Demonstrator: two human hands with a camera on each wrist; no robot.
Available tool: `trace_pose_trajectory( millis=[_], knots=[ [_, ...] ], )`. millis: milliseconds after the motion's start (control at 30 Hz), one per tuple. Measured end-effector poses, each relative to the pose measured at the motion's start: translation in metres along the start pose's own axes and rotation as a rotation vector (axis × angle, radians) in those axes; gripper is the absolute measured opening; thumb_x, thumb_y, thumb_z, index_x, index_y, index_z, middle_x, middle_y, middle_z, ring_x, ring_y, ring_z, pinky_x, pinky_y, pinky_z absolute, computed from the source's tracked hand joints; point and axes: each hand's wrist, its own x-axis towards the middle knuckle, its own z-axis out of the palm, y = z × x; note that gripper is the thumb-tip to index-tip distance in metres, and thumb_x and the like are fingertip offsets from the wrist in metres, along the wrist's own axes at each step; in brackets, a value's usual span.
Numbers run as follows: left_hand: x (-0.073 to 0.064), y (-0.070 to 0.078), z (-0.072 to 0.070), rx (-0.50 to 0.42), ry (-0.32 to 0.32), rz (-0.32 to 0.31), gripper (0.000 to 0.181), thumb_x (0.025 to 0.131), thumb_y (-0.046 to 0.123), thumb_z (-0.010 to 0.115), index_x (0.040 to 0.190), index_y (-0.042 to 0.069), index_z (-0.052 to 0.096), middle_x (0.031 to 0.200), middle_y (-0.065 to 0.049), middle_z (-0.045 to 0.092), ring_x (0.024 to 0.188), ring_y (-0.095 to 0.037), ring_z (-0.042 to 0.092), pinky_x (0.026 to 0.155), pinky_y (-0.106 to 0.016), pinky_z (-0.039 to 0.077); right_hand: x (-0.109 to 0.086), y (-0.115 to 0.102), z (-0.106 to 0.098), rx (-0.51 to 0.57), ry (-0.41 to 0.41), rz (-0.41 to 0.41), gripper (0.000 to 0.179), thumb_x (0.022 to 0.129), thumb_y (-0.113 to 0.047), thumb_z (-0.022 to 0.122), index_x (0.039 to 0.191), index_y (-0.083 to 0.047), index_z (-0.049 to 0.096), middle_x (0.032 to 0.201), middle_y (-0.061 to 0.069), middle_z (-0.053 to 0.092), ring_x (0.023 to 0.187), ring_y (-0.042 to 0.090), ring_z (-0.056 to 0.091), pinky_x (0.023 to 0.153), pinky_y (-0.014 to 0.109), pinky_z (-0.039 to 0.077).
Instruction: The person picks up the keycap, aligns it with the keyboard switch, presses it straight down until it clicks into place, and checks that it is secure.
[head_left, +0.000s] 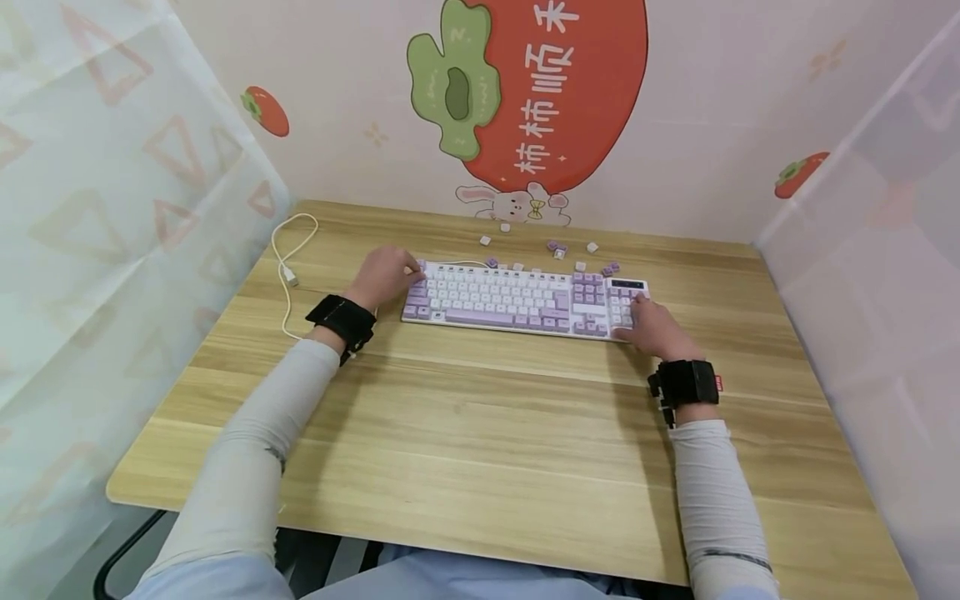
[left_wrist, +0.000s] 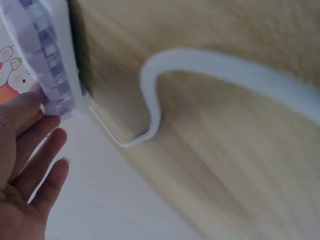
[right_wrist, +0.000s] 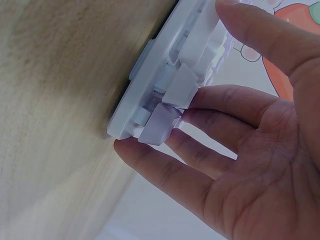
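A white and purple keyboard (head_left: 495, 317) lies on the table with its long side toward me. At its far left corner, the thumb and forefinger of my left hand (head_left: 381, 277) pinch a purple keycap (left_wrist: 51, 108); the other fingers stand apart in the left wrist view. My right hand (head_left: 662, 330) rests on the number pad end. In the right wrist view its extended fingers touch a white keycap (right_wrist: 181, 87) and a purple keycap (right_wrist: 159, 125), with one fingertip at the case edge. The right thumb lies over the near keys.
Loose white keycaps (head_left: 485, 240) and purple keycaps (head_left: 611, 267) are scattered behind the keyboard. A white cable (head_left: 279, 244) with a USB plug (head_left: 289, 276) loops on the table (head_left: 450, 442) at the left. A printed backdrop (head_left: 697, 108) rises behind the table.
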Motion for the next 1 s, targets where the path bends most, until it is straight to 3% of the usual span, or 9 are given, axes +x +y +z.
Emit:
trace_pose_trajectory(
  millis=[100,200,467,667,833,1000],
  knots=[
    [0.002,-0.001,-0.001,-0.084,0.026,-0.018,0.016,0.091,0.011,0.076,0.1,-0.002,0.079,0.105,-0.018,0.076,0.099,-0.033,0.072,0.088,-0.047,0.055,0.0,-0.001,-0.003,-0.001,0.007,0.004,0.073,0.097,-0.024,0.066,0.139,0.027,0.034,0.149,0.047,0.028,0.122,0.054,0.051,0.104,0.06,0.044],
    [0.003,-0.004,-0.002,-0.137,0.013,-0.014,0.016,0.092,0.006,0.074,0.103,-0.004,0.078,0.106,-0.019,0.076,0.1,-0.033,0.071,0.09,-0.047,0.055,0.0,-0.003,-0.005,-0.005,0.012,0.003,0.069,0.097,-0.024,0.067,0.136,0.026,0.039,0.148,0.047,0.031,0.115,0.051,0.054,0.099,0.058,0.046],
    [0.006,-0.007,-0.01,-0.115,-0.096,0.096,0.018,0.091,-0.004,0.071,0.108,-0.006,0.076,0.114,-0.022,0.073,0.105,-0.033,0.07,0.091,-0.047,0.055,0.0,-0.002,-0.005,-0.013,0.0,0.011,0.066,0.098,-0.026,0.067,0.134,0.024,0.044,0.151,0.045,0.027,0.119,0.051,0.052,0.1,0.058,0.045],
    [0.008,-0.009,-0.008,-0.114,-0.123,0.091,0.021,0.093,-0.006,0.066,0.111,-0.005,0.076,0.112,-0.021,0.074,0.094,-0.027,0.068,0.081,-0.044,0.055,0.001,0.0,-0.004,-0.02,0.006,0.013,0.068,0.098,-0.026,0.066,0.137,0.024,0.041,0.151,0.045,0.028,0.122,0.052,0.051,0.103,0.059,0.044],
    [0.005,-0.006,-0.006,-0.002,-0.134,0.117,0.022,0.092,-0.006,0.063,0.109,-0.002,0.078,0.104,-0.02,0.075,0.084,-0.028,0.065,0.076,-0.043,0.054,0.0,-0.001,-0.003,-0.015,0.002,0.022,0.072,0.098,-0.026,0.066,0.14,0.024,0.037,0.15,0.045,0.03,0.124,0.052,0.05,0.105,0.059,0.043],
    [-0.006,0.003,0.003,0.257,-0.123,0.186,0.017,0.093,-0.009,0.061,0.096,-0.003,0.077,0.092,-0.019,0.074,0.078,-0.033,0.067,0.072,-0.045,0.057,-0.001,-0.002,-0.001,-0.013,-0.012,0.024,0.071,0.098,-0.026,0.066,0.14,0.024,0.038,0.154,0.045,0.024,0.129,0.053,0.046,0.108,0.06,0.04]
  ],
)
